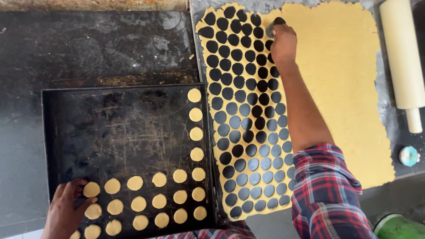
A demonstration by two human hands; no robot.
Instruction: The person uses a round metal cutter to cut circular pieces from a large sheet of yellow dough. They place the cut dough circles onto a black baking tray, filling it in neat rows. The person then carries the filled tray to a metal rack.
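Note:
A rolled sheet of yellow dough (341, 79) lies on the dark counter, its left half punched full of round holes. My right hand (282, 44) is shut on a small round metal cutter (271, 29), pressed at the far edge of the holed part. A black baking tray (79, 132) sits to the left with several round dough discs (159, 201) in rows along its near and right sides. My left hand (66, 210) rests on the tray's near left corner, fingers touching a disc (91, 189).
A cream rolling pin (403, 57) lies along the right edge of the dough. A small pale blue round object (409, 156) sits below it. A green container (398, 226) shows at the bottom right. Dark worn counter (88, 44) stretches beyond the tray.

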